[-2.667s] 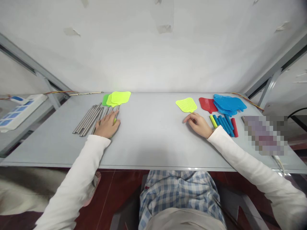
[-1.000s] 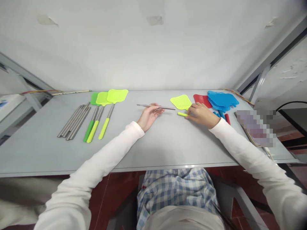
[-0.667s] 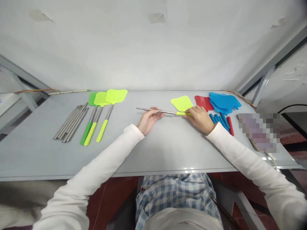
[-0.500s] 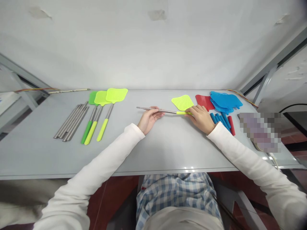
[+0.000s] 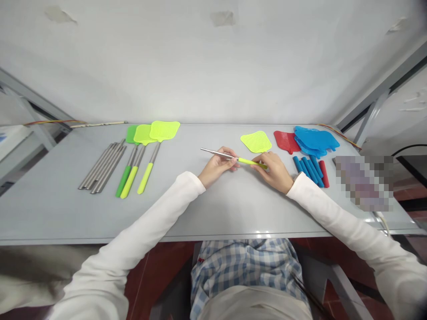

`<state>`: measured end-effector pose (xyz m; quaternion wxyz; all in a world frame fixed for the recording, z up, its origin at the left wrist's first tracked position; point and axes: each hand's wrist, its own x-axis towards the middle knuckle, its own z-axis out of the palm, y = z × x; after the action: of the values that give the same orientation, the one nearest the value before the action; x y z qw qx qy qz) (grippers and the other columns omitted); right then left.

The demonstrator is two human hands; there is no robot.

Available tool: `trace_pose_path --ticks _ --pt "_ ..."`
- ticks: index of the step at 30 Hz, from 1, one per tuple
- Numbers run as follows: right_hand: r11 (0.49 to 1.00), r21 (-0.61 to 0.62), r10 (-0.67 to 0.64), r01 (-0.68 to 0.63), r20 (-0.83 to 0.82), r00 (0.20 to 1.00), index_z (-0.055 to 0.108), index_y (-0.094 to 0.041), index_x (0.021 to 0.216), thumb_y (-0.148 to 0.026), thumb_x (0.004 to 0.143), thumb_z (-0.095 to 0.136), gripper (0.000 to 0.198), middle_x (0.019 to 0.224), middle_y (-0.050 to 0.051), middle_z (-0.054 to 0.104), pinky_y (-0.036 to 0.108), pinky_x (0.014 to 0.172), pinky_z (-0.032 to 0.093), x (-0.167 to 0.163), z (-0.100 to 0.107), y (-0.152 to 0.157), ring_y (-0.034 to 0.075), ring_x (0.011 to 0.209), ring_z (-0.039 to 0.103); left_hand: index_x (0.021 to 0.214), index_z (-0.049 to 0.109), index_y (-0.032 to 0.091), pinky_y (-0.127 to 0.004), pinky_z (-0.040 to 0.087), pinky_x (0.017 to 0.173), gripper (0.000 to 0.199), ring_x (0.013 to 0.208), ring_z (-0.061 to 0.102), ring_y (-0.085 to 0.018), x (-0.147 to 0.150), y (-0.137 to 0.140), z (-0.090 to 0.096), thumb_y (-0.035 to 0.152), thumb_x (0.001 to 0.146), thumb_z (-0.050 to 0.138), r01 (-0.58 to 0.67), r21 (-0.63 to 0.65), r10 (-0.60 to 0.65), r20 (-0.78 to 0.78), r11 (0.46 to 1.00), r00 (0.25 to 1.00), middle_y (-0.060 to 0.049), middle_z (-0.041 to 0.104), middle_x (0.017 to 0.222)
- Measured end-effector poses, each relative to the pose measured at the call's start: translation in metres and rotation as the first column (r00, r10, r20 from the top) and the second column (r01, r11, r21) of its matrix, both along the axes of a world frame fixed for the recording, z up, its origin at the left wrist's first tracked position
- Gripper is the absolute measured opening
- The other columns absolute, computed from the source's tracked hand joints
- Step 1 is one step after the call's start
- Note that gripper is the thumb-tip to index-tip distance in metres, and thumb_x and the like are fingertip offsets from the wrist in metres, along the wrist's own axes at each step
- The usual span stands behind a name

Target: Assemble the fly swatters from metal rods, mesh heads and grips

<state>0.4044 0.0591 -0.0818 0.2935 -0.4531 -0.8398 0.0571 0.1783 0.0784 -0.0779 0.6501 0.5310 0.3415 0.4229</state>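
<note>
Between my hands, above the table, is a fly swatter handle without a head: a thin metal rod (image 5: 207,151) with a yellow-green grip (image 5: 246,161) on its right end. My left hand (image 5: 215,170) is closed around the rod, fingertips close to where it enters the grip. The grip's far end is in the closed fingers of my right hand (image 5: 276,172), which partly hide it. Just beyond my right hand lies a loose yellow-green swatter head (image 5: 256,142) with a perforated face.
On the left lie several metal rods (image 5: 102,168) and three whole fly swatters (image 5: 145,178), one green and two yellow-green. To the right are a red head (image 5: 286,142), blue heads (image 5: 316,138), blue grips (image 5: 308,171), a red grip (image 5: 324,174) and a blurred-out object (image 5: 363,183).
My left hand has slid along the rod toward the grip, so the hands are closer together. The handle now slopes down to the right, and more of its grip shows.
</note>
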Motion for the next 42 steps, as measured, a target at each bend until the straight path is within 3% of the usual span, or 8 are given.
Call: trace_pose_path --ticks 7,12,16,23,29,32,38,42 --pt "0.999 0.02 0.026 -0.025 -0.077 0.997 0.061 -0.021 0.099 -0.045 0.099 0.041 0.032 0.093 0.01 0.066 0.037 0.081 0.043 0.001 0.004 0.003 0.023 0.086 0.057 0.092 0.055 0.02 -0.028 0.052 0.075 0.042 0.083 0.07 -0.016 -0.002 0.003 -0.002 0.045 0.071 0.08 0.015 -0.04 -0.014 0.031 0.999 0.999 -0.001 0.067 0.09" --pt "0.994 -0.034 -0.107 0.102 -0.189 0.976 0.059 -0.021 0.119 -0.042 0.103 0.015 0.052 0.119 0.013 0.063 0.043 0.1 0.04 0.008 -0.001 0.013 0.024 0.114 0.055 0.095 0.057 0.019 -0.026 0.05 0.076 0.036 0.081 0.069 -0.013 -0.005 0.007 -0.003 0.037 0.074 0.08 -0.12 -0.179 0.148 0.154 0.977 0.977 -0.003 0.071 0.089" --pt "0.98 -0.057 -0.196 0.192 -0.068 0.978 0.058 -0.02 0.123 -0.041 0.102 0.024 0.045 0.129 0.014 0.06 0.049 0.106 0.036 0.016 -0.013 0.022 0.029 0.126 0.049 0.093 0.057 0.019 -0.025 0.048 0.075 0.028 0.082 0.069 -0.013 -0.006 0.009 -0.001 0.035 0.079 0.076 -0.199 -0.227 0.244 0.191 0.953 0.951 -0.003 0.072 0.089" --pt "0.976 -0.018 -0.21 0.216 0.17 0.963 0.06 -0.017 0.104 -0.039 0.091 0.052 0.027 0.105 0.016 0.06 0.045 0.084 0.045 0.027 -0.013 0.026 0.031 0.095 0.056 0.083 0.05 0.022 -0.026 0.048 0.089 0.031 0.099 0.068 -0.014 -0.006 0.01 0.006 0.048 0.084 0.068 -0.415 -0.153 0.441 0.233 0.897 0.867 -0.002 0.073 0.093" --pt "0.97 0.076 -0.244 0.232 0.326 0.913 0.061 -0.017 0.106 -0.042 0.094 0.051 0.03 0.101 0.015 0.063 0.041 0.079 0.041 0.024 -0.005 0.021 0.031 0.09 0.056 0.078 0.045 0.025 -0.022 0.043 0.054 0.042 0.046 0.046 -0.009 -0.017 0.011 0.018 0.064 0.083 0.06 -0.499 -0.09 0.507 0.193 0.862 0.84 0.008 0.044 0.053" --pt "0.972 0.098 -0.233 0.212 0.383 0.894 0.06 -0.015 0.114 -0.039 0.097 0.045 0.033 0.099 0.016 0.066 0.04 0.078 0.041 0.021 0.0 0.018 0.031 0.088 0.058 0.081 0.054 0.026 -0.022 0.032 0.046 0.035 0.042 0.036 -0.009 -0.025 0.01 0.023 0.06 0.087 0.058 -0.539 0.085 0.533 0.089 0.838 0.842 0.007 0.036 0.052" --pt "0.949 0.141 -0.308 0.283 0.21 0.928 0.053 -0.015 0.126 -0.026 0.096 0.034 0.037 0.099 0.015 0.065 0.043 0.079 0.042 0.021 0.007 0.018 0.032 0.092 0.058 0.086 0.073 0.026 -0.025 0.035 0.069 0.015 0.083 0.057 -0.022 -0.029 0.006 0.014 0.031 0.073 0.078 -0.241 0.463 0.434 -0.372 0.853 0.821 -0.004 0.062 0.073" --pt "0.934 0.107 -0.333 0.34 -0.078 0.94 0.047 -0.02 0.132 -0.021 0.088 0.042 0.044 0.103 0.012 0.064 0.043 0.081 0.047 0.029 0.004 0.021 0.027 0.089 0.059 0.09 0.075 0.029 -0.028 0.035 0.071 0.015 0.08 0.053 -0.024 -0.023 0.006 -0.003 0.034 0.077 0.073 -0.057 0.55 0.378 -0.493 0.833 0.784 -0.005 0.063 0.074"
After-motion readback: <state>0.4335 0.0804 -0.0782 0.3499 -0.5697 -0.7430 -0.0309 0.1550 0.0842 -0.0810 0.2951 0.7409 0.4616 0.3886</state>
